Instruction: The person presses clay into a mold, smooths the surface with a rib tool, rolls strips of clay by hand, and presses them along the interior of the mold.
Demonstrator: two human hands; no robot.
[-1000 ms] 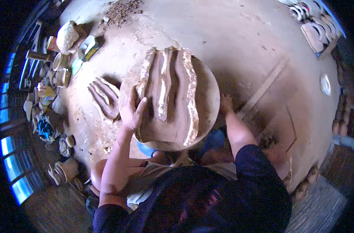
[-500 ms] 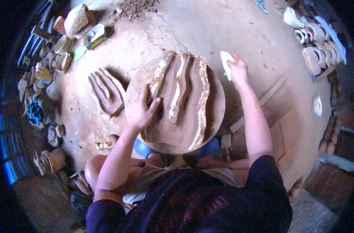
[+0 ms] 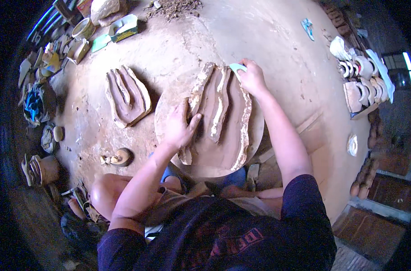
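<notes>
A large brown clay form (image 3: 230, 122) with wavy raised walls, streaked white along their tops, lies on a round board (image 3: 255, 149) in front of me. My left hand (image 3: 178, 126) rests on its left wall, thumb spread from the fingers. In my right hand (image 3: 252, 79) is a pale green flat scraper (image 3: 237, 67), pinched between thumb and fingers. The scraper is at the far end of the form's right wall; whether it touches the clay I cannot tell. A smaller clay form (image 3: 128, 95) of similar shape lies on the floor to the left.
A round brown object with pale lumps (image 3: 120, 157) sits near my left knee. Pots, boxes and bags (image 3: 79, 49) crowd the left side. Curved pale pieces (image 3: 368, 92) stand at the right. Boards (image 3: 300, 131) lie on the floor right of the round board.
My right hand has brought the scraper leftward to the far end of the large form. My left hand stays on the left wall. The view has shifted a little.
</notes>
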